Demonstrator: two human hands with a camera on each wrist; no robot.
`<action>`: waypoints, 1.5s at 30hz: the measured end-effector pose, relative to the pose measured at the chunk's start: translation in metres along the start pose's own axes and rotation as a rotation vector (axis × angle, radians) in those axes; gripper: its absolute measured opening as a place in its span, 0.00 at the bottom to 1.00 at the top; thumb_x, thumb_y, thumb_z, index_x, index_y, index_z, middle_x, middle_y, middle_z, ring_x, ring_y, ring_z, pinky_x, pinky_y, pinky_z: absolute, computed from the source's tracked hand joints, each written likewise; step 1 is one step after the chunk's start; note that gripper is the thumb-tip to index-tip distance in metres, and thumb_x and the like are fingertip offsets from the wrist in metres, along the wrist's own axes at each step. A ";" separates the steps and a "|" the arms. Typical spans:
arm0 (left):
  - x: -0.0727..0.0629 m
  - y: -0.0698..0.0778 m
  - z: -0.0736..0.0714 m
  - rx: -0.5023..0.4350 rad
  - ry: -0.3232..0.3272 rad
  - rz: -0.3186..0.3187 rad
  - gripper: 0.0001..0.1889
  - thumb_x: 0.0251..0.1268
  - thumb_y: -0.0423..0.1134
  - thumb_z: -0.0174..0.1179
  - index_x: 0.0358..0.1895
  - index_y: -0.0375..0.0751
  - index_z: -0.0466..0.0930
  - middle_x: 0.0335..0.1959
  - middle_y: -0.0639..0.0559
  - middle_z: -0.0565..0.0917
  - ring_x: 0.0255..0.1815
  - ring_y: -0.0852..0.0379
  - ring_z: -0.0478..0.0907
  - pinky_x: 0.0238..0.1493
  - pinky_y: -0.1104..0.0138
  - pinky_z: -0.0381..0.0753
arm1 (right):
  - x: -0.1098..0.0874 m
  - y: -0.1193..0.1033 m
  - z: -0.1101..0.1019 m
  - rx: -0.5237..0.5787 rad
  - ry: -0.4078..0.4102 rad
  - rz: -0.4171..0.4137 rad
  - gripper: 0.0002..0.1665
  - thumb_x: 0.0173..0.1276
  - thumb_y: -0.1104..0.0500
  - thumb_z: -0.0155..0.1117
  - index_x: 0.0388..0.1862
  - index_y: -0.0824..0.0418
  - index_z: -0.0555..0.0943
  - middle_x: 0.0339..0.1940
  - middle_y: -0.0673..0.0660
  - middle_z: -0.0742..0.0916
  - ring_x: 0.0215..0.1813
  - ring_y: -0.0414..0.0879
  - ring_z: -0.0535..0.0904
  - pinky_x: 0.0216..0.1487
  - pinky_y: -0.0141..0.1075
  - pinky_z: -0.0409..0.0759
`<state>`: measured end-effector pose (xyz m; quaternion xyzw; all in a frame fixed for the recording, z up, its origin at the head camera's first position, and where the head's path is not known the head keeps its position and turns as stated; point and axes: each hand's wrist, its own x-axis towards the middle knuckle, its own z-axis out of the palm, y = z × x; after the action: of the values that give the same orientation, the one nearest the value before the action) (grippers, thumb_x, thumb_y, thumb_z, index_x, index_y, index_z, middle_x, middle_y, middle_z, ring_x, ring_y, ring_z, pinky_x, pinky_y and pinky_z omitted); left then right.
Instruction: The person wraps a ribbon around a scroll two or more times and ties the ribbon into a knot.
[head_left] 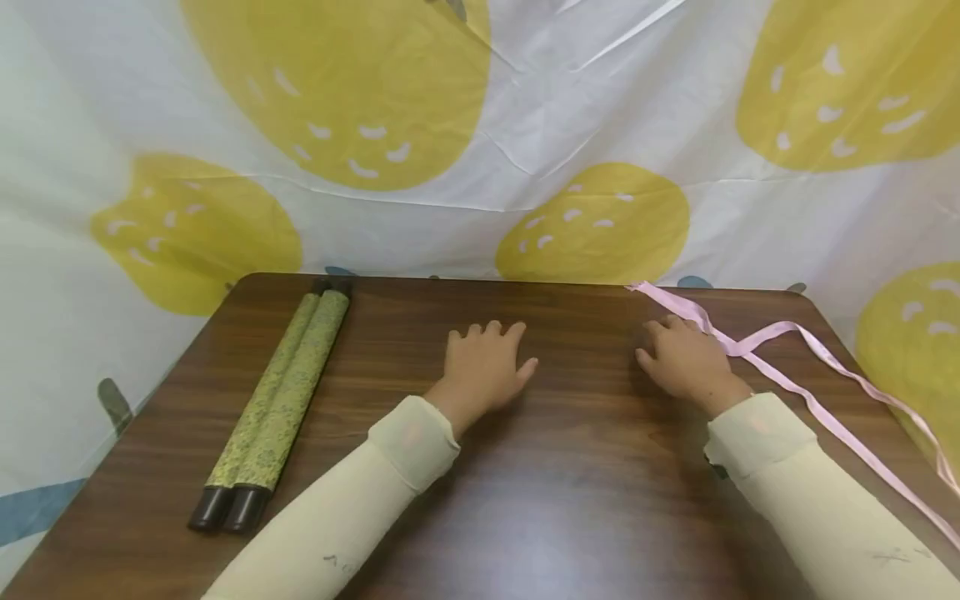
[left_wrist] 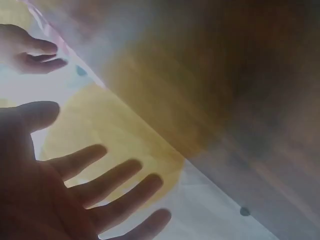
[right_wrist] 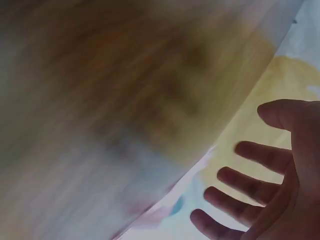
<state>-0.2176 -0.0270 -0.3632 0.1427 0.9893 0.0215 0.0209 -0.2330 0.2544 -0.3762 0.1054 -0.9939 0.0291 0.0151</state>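
Note:
My left hand [head_left: 483, 367] is over the middle of the brown table [head_left: 555, 508], palm down, fingers spread and nothing held. In the left wrist view its palm and fingers [left_wrist: 115, 185] show bare. To the right, my right hand [head_left: 684, 358] hovers with loose, parted fingers, close beside a pink ribbon [head_left: 795, 387] that it overlaps in the head view. No object lies within its fingers [right_wrist: 250, 185] in the right wrist view. The ribbon runs from the table's back edge toward the right side, crossing itself once.
On the left side of the table lie two rolled scrolls [head_left: 281, 392] in patterned yellow-green cloth with dark end knobs [head_left: 247, 507], side by side. A white curtain [head_left: 405, 225] printed with yellow fruit hangs behind the table's back edge.

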 end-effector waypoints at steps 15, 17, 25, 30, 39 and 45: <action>-0.052 0.003 0.007 0.030 -0.012 0.116 0.26 0.74 0.61 0.49 0.68 0.54 0.74 0.62 0.49 0.81 0.62 0.43 0.78 0.63 0.43 0.72 | -0.060 0.086 0.010 0.042 -0.186 0.199 0.31 0.73 0.50 0.51 0.52 0.81 0.73 0.52 0.83 0.77 0.53 0.81 0.74 0.39 0.68 0.77; -0.055 0.004 0.008 0.045 -0.010 0.127 0.27 0.74 0.61 0.49 0.67 0.53 0.74 0.62 0.49 0.81 0.61 0.43 0.79 0.62 0.43 0.73 | -0.063 0.083 0.012 0.022 -0.168 0.170 0.32 0.73 0.49 0.51 0.52 0.81 0.72 0.52 0.82 0.77 0.53 0.81 0.74 0.43 0.68 0.77; -0.064 0.008 0.011 0.072 0.011 0.163 0.25 0.73 0.62 0.50 0.61 0.52 0.78 0.56 0.50 0.84 0.56 0.45 0.81 0.60 0.45 0.75 | -0.071 0.046 0.019 -0.036 -0.074 0.037 0.32 0.72 0.46 0.57 0.52 0.77 0.74 0.52 0.77 0.80 0.52 0.77 0.78 0.49 0.66 0.77; -0.067 0.013 0.012 0.079 -0.007 0.174 0.26 0.72 0.62 0.51 0.64 0.51 0.77 0.59 0.50 0.83 0.60 0.45 0.80 0.62 0.44 0.74 | -0.075 0.023 0.024 -0.061 -0.023 -0.042 0.34 0.71 0.45 0.60 0.56 0.76 0.75 0.54 0.75 0.81 0.54 0.73 0.79 0.54 0.62 0.77; -0.063 0.018 0.011 0.093 -0.020 0.198 0.28 0.72 0.63 0.50 0.67 0.53 0.75 0.62 0.51 0.81 0.62 0.46 0.78 0.63 0.45 0.73 | -0.081 -0.012 0.025 -0.086 -0.014 -0.132 0.40 0.71 0.41 0.60 0.63 0.76 0.74 0.62 0.74 0.79 0.62 0.71 0.76 0.62 0.61 0.74; -0.054 0.017 0.010 0.093 0.018 0.243 0.25 0.70 0.58 0.57 0.65 0.53 0.74 0.56 0.51 0.84 0.57 0.47 0.81 0.58 0.48 0.77 | -0.086 -0.036 0.022 -0.091 -0.025 -0.208 0.40 0.72 0.40 0.59 0.65 0.74 0.74 0.65 0.72 0.78 0.64 0.69 0.76 0.62 0.61 0.74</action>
<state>-0.1600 -0.0253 -0.3705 0.2621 0.9648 -0.0205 0.0024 -0.1416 0.2356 -0.3991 0.2076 -0.9780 -0.0190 0.0105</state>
